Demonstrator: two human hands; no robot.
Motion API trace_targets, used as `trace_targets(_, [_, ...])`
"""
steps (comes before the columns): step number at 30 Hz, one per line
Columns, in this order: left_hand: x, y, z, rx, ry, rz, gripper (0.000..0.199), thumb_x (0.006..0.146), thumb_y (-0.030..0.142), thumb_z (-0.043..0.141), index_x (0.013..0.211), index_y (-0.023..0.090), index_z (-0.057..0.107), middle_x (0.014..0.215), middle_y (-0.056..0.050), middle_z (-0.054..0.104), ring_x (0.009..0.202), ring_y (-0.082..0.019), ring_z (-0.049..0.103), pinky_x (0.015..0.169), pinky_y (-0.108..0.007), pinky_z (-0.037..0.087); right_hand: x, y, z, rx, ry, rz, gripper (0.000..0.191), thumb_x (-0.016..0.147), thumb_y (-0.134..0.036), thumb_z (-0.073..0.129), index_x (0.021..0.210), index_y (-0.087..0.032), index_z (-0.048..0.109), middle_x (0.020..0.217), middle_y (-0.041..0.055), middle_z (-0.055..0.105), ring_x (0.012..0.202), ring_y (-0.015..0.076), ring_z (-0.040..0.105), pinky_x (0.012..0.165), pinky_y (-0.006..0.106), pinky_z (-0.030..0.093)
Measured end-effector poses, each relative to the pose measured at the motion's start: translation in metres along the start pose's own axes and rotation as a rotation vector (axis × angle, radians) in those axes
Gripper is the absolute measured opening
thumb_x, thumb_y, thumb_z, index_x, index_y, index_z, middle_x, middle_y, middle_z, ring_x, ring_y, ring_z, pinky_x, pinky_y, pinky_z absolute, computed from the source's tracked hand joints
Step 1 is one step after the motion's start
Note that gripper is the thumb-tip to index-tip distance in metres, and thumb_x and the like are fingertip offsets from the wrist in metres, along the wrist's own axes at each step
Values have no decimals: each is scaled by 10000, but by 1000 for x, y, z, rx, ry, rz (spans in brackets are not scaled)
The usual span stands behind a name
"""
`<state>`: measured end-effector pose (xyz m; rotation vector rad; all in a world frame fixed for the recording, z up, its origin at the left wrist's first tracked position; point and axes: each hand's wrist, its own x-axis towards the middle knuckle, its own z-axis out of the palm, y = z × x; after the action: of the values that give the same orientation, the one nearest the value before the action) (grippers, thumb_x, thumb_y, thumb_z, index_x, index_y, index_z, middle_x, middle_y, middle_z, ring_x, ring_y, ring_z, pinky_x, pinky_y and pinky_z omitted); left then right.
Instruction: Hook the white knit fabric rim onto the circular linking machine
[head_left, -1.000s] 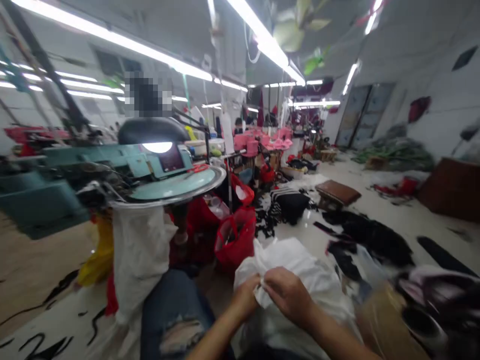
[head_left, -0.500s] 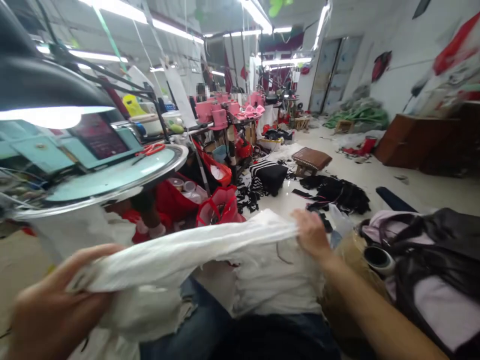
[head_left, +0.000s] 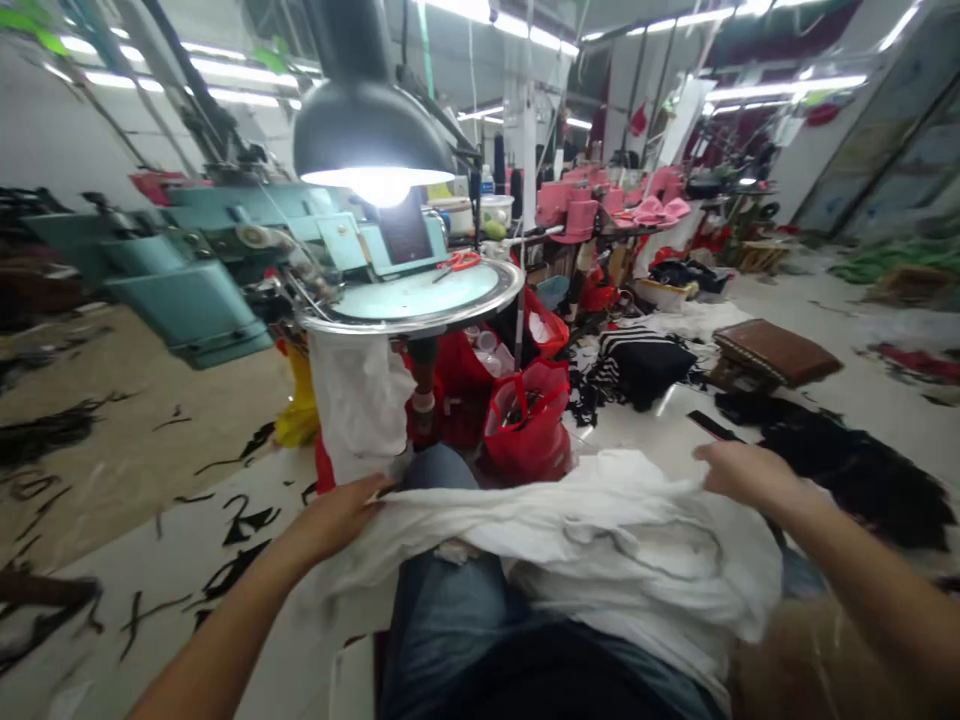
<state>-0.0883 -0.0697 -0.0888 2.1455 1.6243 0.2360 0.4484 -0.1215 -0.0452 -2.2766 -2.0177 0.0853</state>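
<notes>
The left hand (head_left: 334, 522) closes around a gathered edge of the crumpled white cloth (head_left: 600, 535); the right hand (head_left: 750, 475) lies on its far edge, whether pinching it cannot be told. The cloth spreads across blue denim jeans (head_left: 442, 610). Beyond stand a red fabric bag (head_left: 529, 430) and a teal industrial machine (head_left: 202, 280) beneath a black dome lamp (head_left: 367, 130).

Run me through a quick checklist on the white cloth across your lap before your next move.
Left hand gripping the white cloth: ok.
Right hand on the cloth's upper edge: ok.
Cloth lying across the jeans: ok.
Cloth free of tears: cannot tell, folds hide it.
Red-handled scissors in hand: not ok, they lie on the round table.
</notes>
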Motion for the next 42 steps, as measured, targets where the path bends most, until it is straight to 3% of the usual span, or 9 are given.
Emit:
trace_targets(7, [4, 26, -23, -141, 129, 52, 425, 873, 452, 472, 1083, 183, 723, 1062, -67, 763, 992, -262, 701, 885, -319, 525, 10, -175, 94, 235, -176, -446, 441, 860, -167, 619, 1287, -276, 627, 1337, 47, 630, 1175, 185, 621, 972, 300, 493])
trace_targets(11, [8, 25, -22, 94, 325, -150, 434, 850, 484, 592, 1157, 197, 701, 1119, -92, 741, 1014, -295, 691, 897, -365, 514, 47, -182, 99, 222, -234, -342, 156, 933, -269, 617, 995, -142, 683, 1036, 66, 700, 969, 200, 666, 882, 413, 530])
trace_targets(16, [21, 57, 47, 99, 30, 67, 445, 853, 371, 653, 1278, 242, 632, 1284, -87, 672, 1196, -283, 610, 986, -374, 472, 64, -170, 81, 236, -213, -328, 176, 891, -149, 570, 1002, -175, 704, 990, 45, 734, 975, 202, 680, 866, 345, 510])
trace_targets(20, [32, 74, 60, 123, 82, 62, 305, 791, 118, 610, 1050, 231, 724, 1045, -65, 754, 1018, -264, 691, 852, -339, 517, 45, -199, 91, 192, -94, -351, 481, 751, -23, 533, 1175, -173, 704, 1281, 133, 668, 1160, 283, 645, 942, 354, 500])
trace_targets(24, [25, 81, 20, 89, 176, 105, 216, 763, 179, 677, 971, 225, 716, 936, -64, 762, 885, -243, 710, 756, -292, 495, 36, -237, 105, 369, -84, -670, 614, 724, -27, 521, 1288, -235, 646, 1251, 81, 691, 1136, 206, 665, 924, 234, 509])
trace_targets(28, [4, 85, -41, 111, -17, 36, 172, 701, 375, 792, 786, 244, 718, 807, -24, 760, 763, -245, 707, 594, -261, 412, 32, -251, 64, 325, 85, -507, 313, 830, -86, 481, 975, -236, 715, 1069, 69, 711, 953, 211, 702, 810, 259, 522])
trace_targets(34, [-6, 89, -109, 267, 85, 102, 259, 791, 457, 717, 767, 203, 674, 790, -36, 730, 738, -216, 666, 594, -263, 338, 30, -239, -27, 519, -347, -671, 138, 817, -258, 610, 855, -231, 739, 807, 1, 716, 742, 157, 664, 650, 195, 477])
trace_targets(40, [7, 106, -114, -8, 127, 362, 187, 826, 410, 716, 889, 235, 697, 807, 16, 714, 720, -142, 628, 625, -230, 363, 51, -240, -43, 919, 528, -413, 36, 774, -244, 589, 752, -216, 582, 944, 60, 696, 871, 201, 678, 726, 262, 511])
trace_targets(42, [15, 107, -109, -27, 212, 365, 149, 821, 368, 721, 859, 225, 707, 754, 16, 704, 682, -139, 615, 622, -240, 361, 54, -240, -43, 782, 595, -553, 87, 767, -292, 672, 745, -227, 619, 802, 23, 687, 728, 177, 651, 652, 251, 497])
